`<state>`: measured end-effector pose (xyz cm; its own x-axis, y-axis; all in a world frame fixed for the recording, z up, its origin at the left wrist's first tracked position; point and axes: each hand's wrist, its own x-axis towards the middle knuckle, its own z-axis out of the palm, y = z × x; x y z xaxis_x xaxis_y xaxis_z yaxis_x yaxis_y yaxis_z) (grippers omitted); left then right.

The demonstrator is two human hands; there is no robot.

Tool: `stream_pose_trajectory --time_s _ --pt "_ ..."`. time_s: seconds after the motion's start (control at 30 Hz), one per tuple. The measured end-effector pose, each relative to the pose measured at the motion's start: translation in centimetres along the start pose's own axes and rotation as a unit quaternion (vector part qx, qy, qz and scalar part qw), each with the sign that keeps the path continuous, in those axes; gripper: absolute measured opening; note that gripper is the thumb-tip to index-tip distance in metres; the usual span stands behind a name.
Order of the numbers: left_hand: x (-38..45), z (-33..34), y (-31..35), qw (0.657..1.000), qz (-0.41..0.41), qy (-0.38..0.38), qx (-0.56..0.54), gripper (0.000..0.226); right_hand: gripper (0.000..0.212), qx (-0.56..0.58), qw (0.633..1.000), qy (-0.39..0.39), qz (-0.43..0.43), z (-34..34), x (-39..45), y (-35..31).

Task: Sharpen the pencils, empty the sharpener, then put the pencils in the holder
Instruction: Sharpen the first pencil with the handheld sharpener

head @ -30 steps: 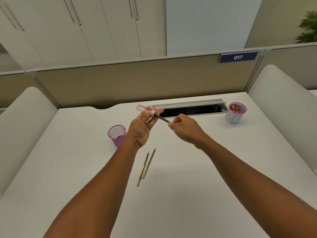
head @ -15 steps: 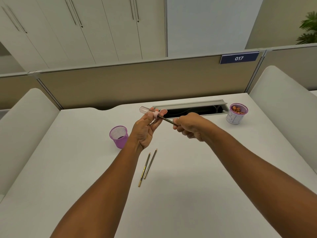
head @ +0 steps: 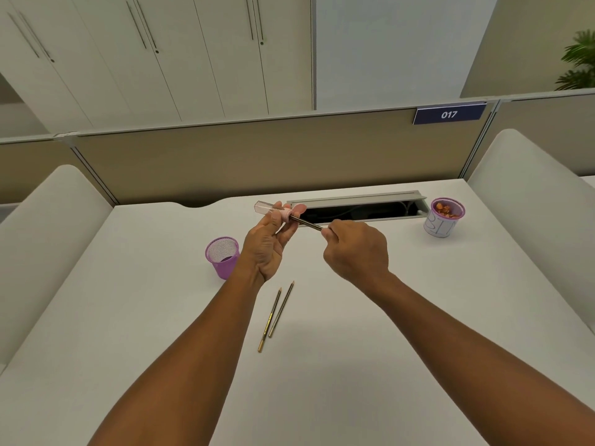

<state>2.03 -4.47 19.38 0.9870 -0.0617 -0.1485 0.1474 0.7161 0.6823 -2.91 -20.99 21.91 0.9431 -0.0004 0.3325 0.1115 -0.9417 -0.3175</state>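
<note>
My left hand (head: 269,243) holds a pink sharpener (head: 285,215) with a clear tube sticking out to its left, above the middle of the white desk (head: 354,365). A dark pencil (head: 307,223) is pushed into the sharpener, and my right hand (head: 355,247) pinches its free end. Two more pencils (head: 277,313) lie side by side on the desk below my hands, tips pointing away from me. A purple mesh holder (head: 222,256) stands to the left of my left wrist.
A white cup with a purple rim (head: 446,217), holding orange-brown shavings, stands at the back right. An open cable slot (head: 357,207) runs along the desk's rear edge, just behind my hands. Beige partitions and padded side panels enclose the desk.
My right hand has rolled around the pencil, from fingertips showing to knuckles up, while the pencil stays in the sharpener. The left hand has held its place.
</note>
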Motion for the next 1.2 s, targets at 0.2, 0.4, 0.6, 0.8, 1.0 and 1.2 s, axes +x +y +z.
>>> stream_pose_trajectory --time_s 0.2,0.4,0.6,0.8,1.0,1.2 --pt "-0.4 0.7 0.3 0.999 -0.012 -0.05 -0.014 0.022 0.03 0.42 0.807 -0.287 0.298 -3.0 2.3 0.4" --pt "-0.1 0.7 0.3 0.999 -0.001 -0.042 -0.008 0.021 0.02 0.32 0.917 -0.181 0.156 -2.0 1.1 0.5" --pt "-0.3 0.7 0.1 0.998 -0.016 -0.059 -0.008 0.026 0.02 0.056 0.992 0.1 -0.043 0.0 -0.5 0.9" --pt "-0.7 0.9 0.0 0.998 -0.02 -0.058 0.002 0.026 0.033 0.146 0.968 -0.158 0.13 -2.1 1.7 -0.1" --pt "-0.8 1.0 -0.1 0.999 -0.01 -0.038 -0.004 0.023 0.028 0.305 0.9 -0.251 0.187 -3.7 2.1 -0.3" --pt "-0.6 0.7 0.1 0.999 -0.019 -0.029 -0.02 0.026 0.015 0.084 0.994 0.051 -0.058 -1.2 0.5 0.3"
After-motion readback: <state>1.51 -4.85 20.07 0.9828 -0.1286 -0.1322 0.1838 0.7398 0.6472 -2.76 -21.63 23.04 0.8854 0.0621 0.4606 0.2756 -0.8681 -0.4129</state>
